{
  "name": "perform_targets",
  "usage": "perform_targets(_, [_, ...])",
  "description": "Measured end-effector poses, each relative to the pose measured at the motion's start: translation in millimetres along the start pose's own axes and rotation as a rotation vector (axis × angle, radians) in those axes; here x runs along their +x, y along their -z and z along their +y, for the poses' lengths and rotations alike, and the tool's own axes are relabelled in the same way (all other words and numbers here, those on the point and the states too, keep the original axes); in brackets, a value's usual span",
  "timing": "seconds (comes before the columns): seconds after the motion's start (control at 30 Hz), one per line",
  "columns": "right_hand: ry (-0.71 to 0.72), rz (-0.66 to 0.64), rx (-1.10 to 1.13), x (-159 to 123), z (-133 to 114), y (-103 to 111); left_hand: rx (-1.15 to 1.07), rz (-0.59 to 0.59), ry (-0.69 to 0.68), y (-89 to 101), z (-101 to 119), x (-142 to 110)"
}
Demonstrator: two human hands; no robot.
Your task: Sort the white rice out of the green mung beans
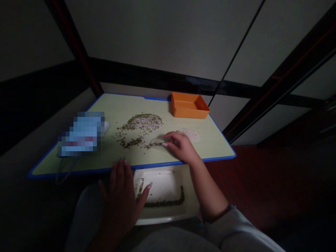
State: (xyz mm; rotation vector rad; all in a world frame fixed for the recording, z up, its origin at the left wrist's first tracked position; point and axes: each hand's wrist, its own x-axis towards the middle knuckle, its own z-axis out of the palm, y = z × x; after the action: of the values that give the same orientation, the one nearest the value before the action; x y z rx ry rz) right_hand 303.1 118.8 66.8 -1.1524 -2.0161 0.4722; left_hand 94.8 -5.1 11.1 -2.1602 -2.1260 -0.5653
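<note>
My right hand (178, 144) pinches a clear, round-edged piece (154, 141), plastic or glass, low over the tabletop; its exact kind is hard to make out. Small green beans lie partly under and around that piece. Behind it spreads a pile of green beans mixed with white grains (144, 122). A flat patch of whitish grains (191, 134) lies just beyond my right hand. My left hand (120, 194) is open, fingers stretched toward the table's front edge and thumb over a white tray (162, 221). Green beans line the tray's front and sides.
An orange rectangular box (190, 111) stands at the back right of the pale, blue-edged table (115, 105). On the left lies a blurred blue-white package (81, 134) with a thin cord (64, 171) hanging over the edge. Pale panelled walls rise behind.
</note>
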Motion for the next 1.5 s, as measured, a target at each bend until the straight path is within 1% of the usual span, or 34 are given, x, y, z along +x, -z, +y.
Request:
perform_targets(0.07, [-0.042,0.107,-0.02,-0.5,3.7,3.2,-0.002,-0.002,-0.005,-0.4,-0.7,0.1])
perform_targets(0.13, [-0.116,0.2,-0.059,-0.7,8.2,5.2,-0.002,-0.003,-0.009,-0.5,-1.3,0.0])
perform_targets(0.17, [-0.154,0.229,-0.076,-0.6,10.3,5.5,-0.002,-0.001,-0.009,-0.4,-1.3,0.0])
perform_targets(0.23, [-0.214,0.244,-0.102,0.1,13.2,4.6,-0.002,0.007,-0.007,0.2,-0.9,0.0])
perform_targets(0.37, [-0.288,0.17,-0.175,3.1,11.7,-0.3,-0.004,0.009,-0.003,1.6,1.3,0.6])
perform_targets(0.5, [-0.268,0.096,-0.201,5.4,7.4,-3.8,0.0,0.002,-0.005,2.4,2.4,1.3])
perform_targets(0.63, [-0.224,0.051,-0.099,5.4,8.2,-5.5,0.004,0.003,-0.008,2.0,1.9,0.9])
perform_targets(0.8, [-0.208,0.013,0.031,3.8,10.0,-6.2,0.007,0.023,-0.018,1.2,1.9,0.4])
perform_targets(0.93, [-0.172,-0.018,0.109,2.8,9.2,-5.2,0.008,0.013,-0.018,1.7,1.3,0.1])
perform_targets(1.03, [-0.153,0.004,0.12,2.6,10.0,-4.1,0.002,0.006,-0.019,1.8,0.5,-0.1])
perform_targets(1.13, [-0.193,0.07,0.057,2.8,11.9,-3.0,-0.009,0.005,-0.015,1.6,0.3,0.0])
perform_targets(1.23, [-0.235,0.05,0.033,2.8,12.4,-2.7,-0.01,0.013,-0.014,1.4,0.8,0.5])
perform_targets(1.4, [-0.159,-0.051,0.167,1.6,10.1,-3.2,-0.008,0.014,-0.013,0.5,1.0,1.8])
perform_targets(1.5, [-0.103,-0.072,0.207,1.1,9.4,-2.5,-0.006,0.009,-0.01,0.6,0.6,1.6])
